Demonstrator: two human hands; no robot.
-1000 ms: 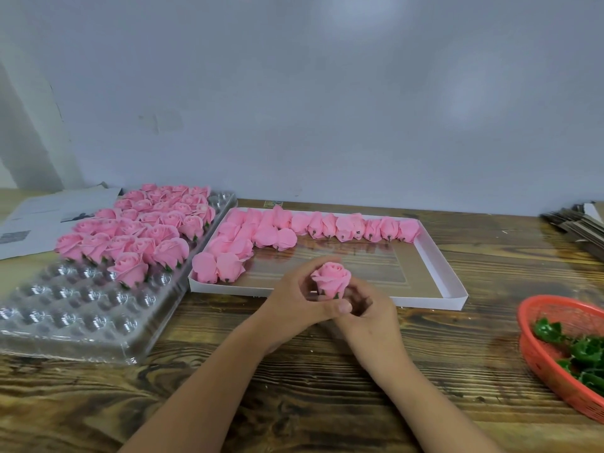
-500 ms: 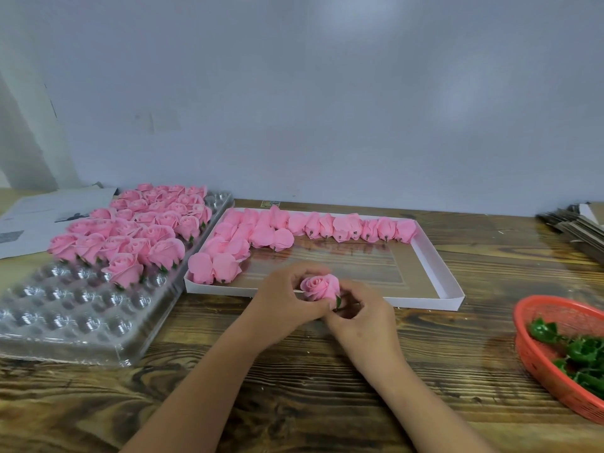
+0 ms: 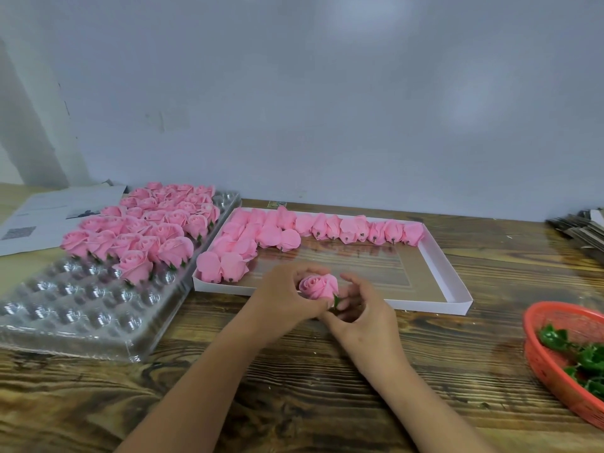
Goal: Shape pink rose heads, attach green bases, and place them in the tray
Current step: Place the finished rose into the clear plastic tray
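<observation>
Lowered since a second ago, the soft pink fabric rose head (image 3: 318,287) now shows its green base (image 3: 336,301), pinched between left hand (image 3: 287,297) and right hand (image 3: 362,305) above the wooden table (image 3: 294,387), probably seating it before the clear plastic dimpled tray (image 3: 75,308).

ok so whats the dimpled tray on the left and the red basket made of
Dimpled tray: looks like thin clear moulded plastic; it is see-through, glossy, with bright glints in each cup. Red basket: probably plastic too, an orange-red matt wall with a fine mesh pattern, though the weave is too small to be sure.
</observation>
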